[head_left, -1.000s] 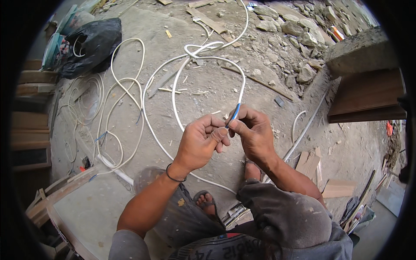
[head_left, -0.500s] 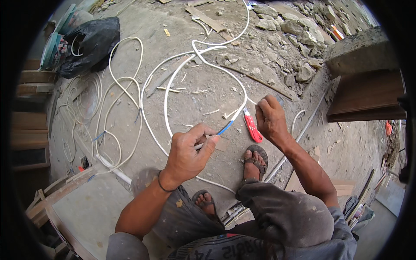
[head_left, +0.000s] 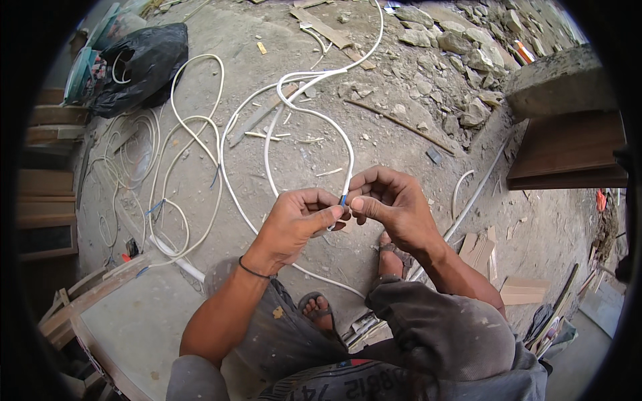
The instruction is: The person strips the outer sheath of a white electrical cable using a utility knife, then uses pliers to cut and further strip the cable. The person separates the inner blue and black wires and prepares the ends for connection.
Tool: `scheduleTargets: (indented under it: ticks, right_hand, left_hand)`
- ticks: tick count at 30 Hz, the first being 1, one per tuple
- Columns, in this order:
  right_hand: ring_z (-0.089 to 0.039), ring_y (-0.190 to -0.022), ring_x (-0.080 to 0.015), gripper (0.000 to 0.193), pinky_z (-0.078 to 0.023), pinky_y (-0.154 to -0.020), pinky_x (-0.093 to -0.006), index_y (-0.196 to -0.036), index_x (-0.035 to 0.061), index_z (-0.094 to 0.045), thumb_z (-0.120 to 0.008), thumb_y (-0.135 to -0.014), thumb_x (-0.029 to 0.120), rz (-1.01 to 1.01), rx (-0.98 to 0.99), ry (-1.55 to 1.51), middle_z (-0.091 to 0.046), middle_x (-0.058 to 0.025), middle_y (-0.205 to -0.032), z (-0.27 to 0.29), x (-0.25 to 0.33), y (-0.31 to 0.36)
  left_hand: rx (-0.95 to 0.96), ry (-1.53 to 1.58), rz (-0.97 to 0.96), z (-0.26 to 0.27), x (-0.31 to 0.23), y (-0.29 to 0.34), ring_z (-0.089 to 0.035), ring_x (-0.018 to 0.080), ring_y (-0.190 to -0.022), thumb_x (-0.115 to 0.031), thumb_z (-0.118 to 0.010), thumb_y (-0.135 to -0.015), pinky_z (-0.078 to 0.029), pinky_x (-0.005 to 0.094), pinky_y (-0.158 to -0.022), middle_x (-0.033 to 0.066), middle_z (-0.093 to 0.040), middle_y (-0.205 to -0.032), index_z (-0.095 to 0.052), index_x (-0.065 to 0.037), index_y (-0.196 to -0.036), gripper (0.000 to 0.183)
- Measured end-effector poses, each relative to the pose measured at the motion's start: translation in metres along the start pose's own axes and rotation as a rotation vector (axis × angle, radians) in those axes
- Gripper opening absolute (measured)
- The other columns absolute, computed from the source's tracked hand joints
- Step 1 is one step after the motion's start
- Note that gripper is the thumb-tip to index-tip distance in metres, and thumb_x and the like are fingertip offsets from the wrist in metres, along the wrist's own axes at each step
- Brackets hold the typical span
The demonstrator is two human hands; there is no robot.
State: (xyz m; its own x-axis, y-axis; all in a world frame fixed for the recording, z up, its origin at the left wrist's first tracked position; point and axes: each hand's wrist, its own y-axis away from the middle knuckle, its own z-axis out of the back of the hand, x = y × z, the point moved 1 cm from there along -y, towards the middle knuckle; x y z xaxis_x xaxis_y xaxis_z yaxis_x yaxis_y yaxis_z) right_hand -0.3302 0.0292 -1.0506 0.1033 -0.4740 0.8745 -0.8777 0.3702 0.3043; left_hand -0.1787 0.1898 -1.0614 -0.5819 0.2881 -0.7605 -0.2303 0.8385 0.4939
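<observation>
A white electrical cable (head_left: 348, 150) curves down from the ground to my two hands, which meet at its end. Blue wire (head_left: 344, 200) shows where the white sheath stops. My left hand (head_left: 294, 224) is closed, with thumb and fingers pinching the cable end. Beside it my right hand (head_left: 394, 210) is closed too, its thumb and fingertips pinching at the blue wire. The fingers hide the wire's tip. No knife shows in this view.
White cable loops (head_left: 217, 127) lie on the dusty ground at left, near a black plastic bag (head_left: 144, 67). Broken stones (head_left: 461, 43) are heaped at the far right, near a brown wooden panel (head_left: 565, 154). A pale pipe (head_left: 485, 177) and cardboard pieces (head_left: 525, 291) lie at right.
My right hand has moved left and down to meet my left hand at the cable end. The cable's loop has shifted left. The red utility knife seen before is out of sight.
</observation>
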Motion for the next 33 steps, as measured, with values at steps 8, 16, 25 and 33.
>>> scheduleTargets:
  ticks: [8,16,25,33]
  right_hand:
    - [-0.054,-0.057,-0.0059,0.029,-0.04,-0.049,-0.025,-0.08,0.0021,-0.066,-0.072,-0.101,0.02,-0.094,-0.197,0.643,-0.061,-0.0002,-0.065,-0.008,-0.039,-0.014]
    - [-0.058,-0.066,-0.0086,0.023,-0.048,-0.059,-0.0262,-0.094,0.0017,-0.068,-0.072,-0.101,0.024,-0.136,-0.313,0.159,-0.064,-0.0018,-0.075,0.013,-0.048,-0.009]
    - [-0.056,-0.061,-0.0073,0.02,-0.043,-0.054,-0.0246,-0.084,0.0011,-0.066,-0.076,-0.097,0.013,-0.153,-0.21,-0.062,-0.065,-0.0023,-0.073,0.004,-0.065,-0.018]
    - [-0.06,-0.064,-0.0106,0.015,-0.048,-0.061,-0.028,-0.086,0.0029,-0.068,-0.077,-0.095,0.01,-0.261,-0.148,0.15,-0.064,-0.0017,-0.073,0.015,-0.076,0.001]
  left_hand:
    - [-0.097,-0.109,-0.012,-0.001,0.028,-0.013,-0.074,0.0182,-0.086,-0.004,-0.067,-0.101,-0.067,0.0324,-0.076,0.0103,-0.071,-0.093,-0.064,0.006,-0.103,0.01]
    - [-0.247,-0.182,-0.019,0.012,0.019,-0.031,-0.077,0.0227,-0.079,-0.006,-0.064,-0.103,-0.066,0.0326,-0.068,0.0114,-0.067,-0.09,-0.057,0.002,-0.103,0.011]
    - [-0.09,-0.349,-0.035,0.005,0.04,-0.039,-0.078,0.0242,-0.08,-0.001,-0.068,-0.098,-0.063,0.0314,-0.067,0.0161,-0.073,-0.09,-0.058,0.004,-0.099,0.011]
    - [-0.467,-0.086,0.038,0.02,0.044,-0.041,-0.078,0.0234,-0.085,-0.004,-0.057,-0.106,-0.058,0.0287,-0.064,0.0131,-0.071,-0.087,-0.057,0.001,-0.103,0.006]
